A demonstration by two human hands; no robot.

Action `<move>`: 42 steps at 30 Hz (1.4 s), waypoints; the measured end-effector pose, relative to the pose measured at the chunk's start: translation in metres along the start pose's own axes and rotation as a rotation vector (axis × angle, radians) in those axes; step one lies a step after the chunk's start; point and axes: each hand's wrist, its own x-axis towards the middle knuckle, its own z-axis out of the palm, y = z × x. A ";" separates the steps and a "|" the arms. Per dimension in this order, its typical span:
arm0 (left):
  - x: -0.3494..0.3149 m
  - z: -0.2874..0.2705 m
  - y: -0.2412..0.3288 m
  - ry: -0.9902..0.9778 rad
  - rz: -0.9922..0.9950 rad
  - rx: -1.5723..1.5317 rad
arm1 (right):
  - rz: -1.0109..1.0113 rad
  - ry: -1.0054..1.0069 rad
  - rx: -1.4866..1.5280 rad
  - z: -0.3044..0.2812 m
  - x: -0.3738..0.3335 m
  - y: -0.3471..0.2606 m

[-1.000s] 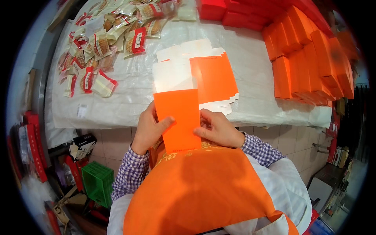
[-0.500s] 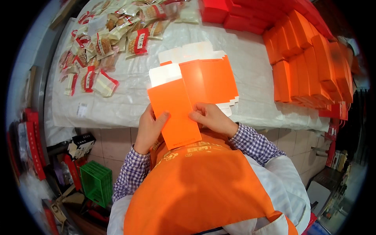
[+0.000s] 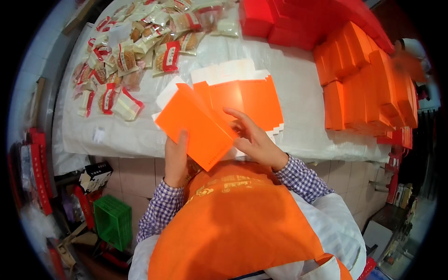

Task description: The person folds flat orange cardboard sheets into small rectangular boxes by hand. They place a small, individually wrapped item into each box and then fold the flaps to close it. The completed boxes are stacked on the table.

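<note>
From the head camera, looking down over my orange apron (image 3: 233, 224), my left hand (image 3: 176, 156) grips a flat orange box blank (image 3: 198, 125) by its lower left edge, thumb on top and fingers hidden behind it. The blank is tilted, one corner up toward the left, and it hangs just above the near edge of the table (image 3: 298, 84), which is covered in white sheeting. My right hand (image 3: 254, 140) is at the blank's right edge with fingers spread and partly curled; the fingertips touch the card, though I cannot tell whether they actually pinch it.

Taking the blank as the landmark: directly behind it, and partly hidden by it, lies a stack of flat orange blanks (image 3: 247, 98) with white flaps showing along the far side. Farther behind and to the left is a loose heap of wrapped pastries (image 3: 130, 56) in clear packets with red labels. To the right, well apart, stand rows of made-up orange boxes (image 3: 364, 84), and behind those, red boxes (image 3: 289, 23). Below and left of the blank, on the floor, sits a green crate (image 3: 112, 221).
</note>
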 end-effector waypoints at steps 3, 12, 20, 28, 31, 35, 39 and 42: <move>-0.004 0.001 0.004 -0.005 0.175 0.354 | -0.066 0.067 -0.020 -0.012 0.005 -0.007; -0.013 -0.003 -0.009 -0.104 0.314 0.571 | -0.357 0.185 -0.191 0.007 0.038 -0.003; -0.017 0.001 -0.030 0.036 0.622 0.239 | -0.351 0.156 -0.222 0.029 0.037 0.009; -0.007 -0.010 -0.018 0.046 0.615 0.389 | -0.407 0.197 -0.200 0.041 0.034 0.021; -0.006 -0.011 -0.014 0.053 0.610 0.447 | -0.376 0.108 -0.388 0.033 0.033 0.010; -0.007 -0.002 0.001 0.055 0.640 0.389 | -0.346 0.139 -0.375 0.033 0.037 0.005; -0.007 -0.001 -0.001 0.052 0.664 0.375 | -0.398 0.174 -0.503 0.027 0.035 0.001; -0.003 -0.011 -0.011 -0.027 0.671 0.339 | -0.410 0.217 -0.553 0.028 0.034 -0.001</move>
